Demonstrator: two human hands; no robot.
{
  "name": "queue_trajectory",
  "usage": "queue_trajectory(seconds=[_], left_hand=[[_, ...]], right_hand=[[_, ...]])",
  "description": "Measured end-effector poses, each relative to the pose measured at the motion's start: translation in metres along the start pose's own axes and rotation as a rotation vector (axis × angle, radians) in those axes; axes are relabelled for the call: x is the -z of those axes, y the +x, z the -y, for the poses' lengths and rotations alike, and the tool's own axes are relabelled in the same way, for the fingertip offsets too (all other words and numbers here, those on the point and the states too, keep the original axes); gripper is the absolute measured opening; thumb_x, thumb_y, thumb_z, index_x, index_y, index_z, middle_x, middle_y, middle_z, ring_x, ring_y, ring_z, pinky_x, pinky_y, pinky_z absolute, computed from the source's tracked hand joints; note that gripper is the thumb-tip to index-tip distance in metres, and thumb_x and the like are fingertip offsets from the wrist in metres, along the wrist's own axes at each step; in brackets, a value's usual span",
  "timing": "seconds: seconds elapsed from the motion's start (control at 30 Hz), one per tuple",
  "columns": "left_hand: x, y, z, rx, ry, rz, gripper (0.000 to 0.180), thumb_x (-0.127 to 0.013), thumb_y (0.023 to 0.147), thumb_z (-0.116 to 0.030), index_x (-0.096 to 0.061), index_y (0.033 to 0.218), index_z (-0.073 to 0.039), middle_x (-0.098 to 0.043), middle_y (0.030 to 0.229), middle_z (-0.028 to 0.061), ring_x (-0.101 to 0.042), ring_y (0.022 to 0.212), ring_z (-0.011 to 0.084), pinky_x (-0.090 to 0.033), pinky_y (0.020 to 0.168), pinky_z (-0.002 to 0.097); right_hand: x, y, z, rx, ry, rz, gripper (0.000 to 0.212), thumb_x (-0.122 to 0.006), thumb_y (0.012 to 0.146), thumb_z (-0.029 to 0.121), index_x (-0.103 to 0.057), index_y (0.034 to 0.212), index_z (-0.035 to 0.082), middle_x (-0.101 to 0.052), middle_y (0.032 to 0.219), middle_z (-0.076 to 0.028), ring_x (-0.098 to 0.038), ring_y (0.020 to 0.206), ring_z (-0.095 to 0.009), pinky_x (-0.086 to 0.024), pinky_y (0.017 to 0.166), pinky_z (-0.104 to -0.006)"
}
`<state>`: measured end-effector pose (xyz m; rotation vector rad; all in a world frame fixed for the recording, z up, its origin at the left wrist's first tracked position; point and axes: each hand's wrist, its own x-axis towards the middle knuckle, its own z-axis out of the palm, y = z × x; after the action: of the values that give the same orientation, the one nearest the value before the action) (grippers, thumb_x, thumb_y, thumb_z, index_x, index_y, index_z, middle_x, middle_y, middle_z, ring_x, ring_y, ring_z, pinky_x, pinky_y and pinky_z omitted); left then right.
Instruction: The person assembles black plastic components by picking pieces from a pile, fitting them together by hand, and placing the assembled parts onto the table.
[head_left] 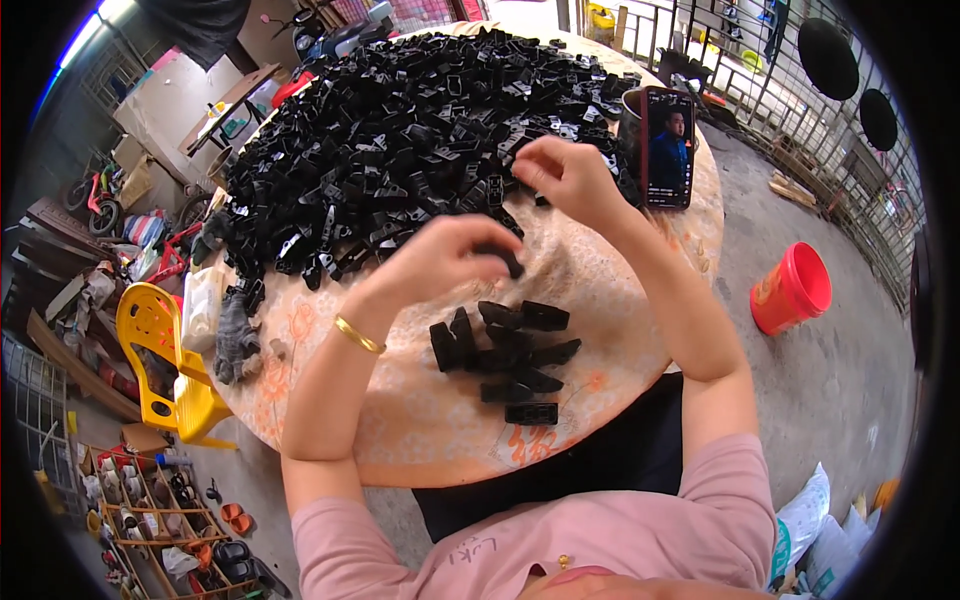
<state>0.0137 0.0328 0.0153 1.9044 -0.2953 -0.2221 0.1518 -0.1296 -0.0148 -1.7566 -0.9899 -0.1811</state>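
Observation:
A big heap of small black plastic parts (400, 120) covers the far half of a round, patterned table (420, 440). A small cluster of the same black parts (505, 360) lies nearer to me. My left hand (450, 255), with a gold bangle on the wrist, is closed around one black part (508, 262) just above the small cluster. My right hand (565, 175) reaches to the near edge of the heap with its fingers curled on the parts there; what it holds is hidden.
A phone (668, 148) with a lit screen stands upright at the table's right side. A grey cloth (235, 340) and a white bag (200, 305) lie at the left edge. A yellow plastic chair (165, 365) stands left, a red bucket (793, 288) on the floor right.

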Motion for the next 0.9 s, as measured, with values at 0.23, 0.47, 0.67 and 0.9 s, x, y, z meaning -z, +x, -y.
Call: queue_trajectory(seconds=[0.23, 0.47, 0.67, 0.9], left_hand=[[-0.009, 0.005, -0.002, 0.131, 0.317, -0.162, 0.024, -0.066, 0.076, -0.023, -0.066, 0.087, -0.001, -0.063, 0.083, 0.0122, -0.058, 0.082, 0.0257, -0.045, 0.072, 0.0334], [0.012, 0.027, 0.034, -0.111, 1.133, -0.675, 0.020, -0.069, 0.071, -0.015, -0.061, 0.082, 0.000, -0.058, 0.085, 0.0124, -0.052, 0.087, 0.0281, -0.043, 0.079, 0.0364], [-0.002, 0.019, 0.023, -0.171, 0.902, -0.654, 0.020, -0.068, 0.071, -0.009, -0.055, 0.083, 0.001, -0.059, 0.077, 0.0120, -0.057, 0.072, 0.0239, -0.046, 0.067, 0.0330], [0.007, 0.014, 0.023, -0.025, 0.431, -0.794, 0.034, -0.066, 0.075, -0.006, -0.052, 0.106, 0.002, -0.059, 0.071, 0.0047, -0.056, 0.059, 0.0099, -0.045, 0.051, 0.0230]], right_hand=[[-0.015, -0.015, 0.000, 0.062, -0.472, 0.401, 0.035, -0.068, 0.068, 0.034, -0.063, 0.089, 0.007, -0.064, 0.081, -0.010, -0.061, 0.082, -0.027, -0.048, 0.071, -0.0369], [-0.005, -0.007, 0.006, -0.019, -0.128, 0.515, 0.028, -0.065, 0.068, 0.017, -0.064, 0.091, 0.002, -0.065, 0.083, -0.012, -0.063, 0.077, -0.023, -0.050, 0.071, -0.0309], [-0.004, -0.002, -0.001, -0.032, 0.330, 0.217, 0.027, -0.066, 0.077, 0.011, -0.061, 0.100, -0.001, -0.065, 0.086, -0.008, -0.061, 0.077, -0.011, -0.049, 0.069, -0.0258], [-0.018, -0.013, 0.028, -0.116, 0.403, 0.164, 0.028, -0.065, 0.080, 0.011, -0.058, 0.104, -0.001, -0.062, 0.088, -0.004, -0.057, 0.079, -0.006, -0.047, 0.069, -0.0215]])
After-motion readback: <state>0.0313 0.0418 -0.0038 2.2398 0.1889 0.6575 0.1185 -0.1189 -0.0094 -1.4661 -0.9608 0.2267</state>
